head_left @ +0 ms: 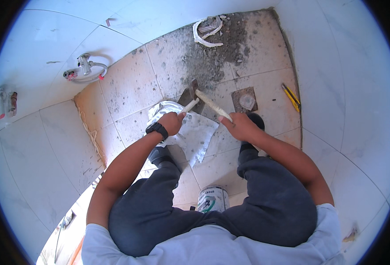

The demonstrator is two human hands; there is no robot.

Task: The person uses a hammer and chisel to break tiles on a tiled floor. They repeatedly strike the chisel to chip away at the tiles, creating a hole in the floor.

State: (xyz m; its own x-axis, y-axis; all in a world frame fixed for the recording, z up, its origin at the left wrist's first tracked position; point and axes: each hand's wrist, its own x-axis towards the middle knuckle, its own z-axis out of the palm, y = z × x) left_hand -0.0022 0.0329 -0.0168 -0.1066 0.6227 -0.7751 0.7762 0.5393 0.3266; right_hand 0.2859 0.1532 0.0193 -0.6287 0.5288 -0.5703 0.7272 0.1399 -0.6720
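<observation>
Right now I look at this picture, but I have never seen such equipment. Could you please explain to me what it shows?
There is no machine here: each grip is simply a person's bare hand. The picture comes from a camera worn on the head, looking down; its wide lens bends straight lines. The left grip holds a tool with a pale handle, and the right grip holds what looks like a hammer. On the tiled floor lie grey rubble, a crumpled white sheet and a yellow-and-black tool. A pale can stands close to the person.
</observation>
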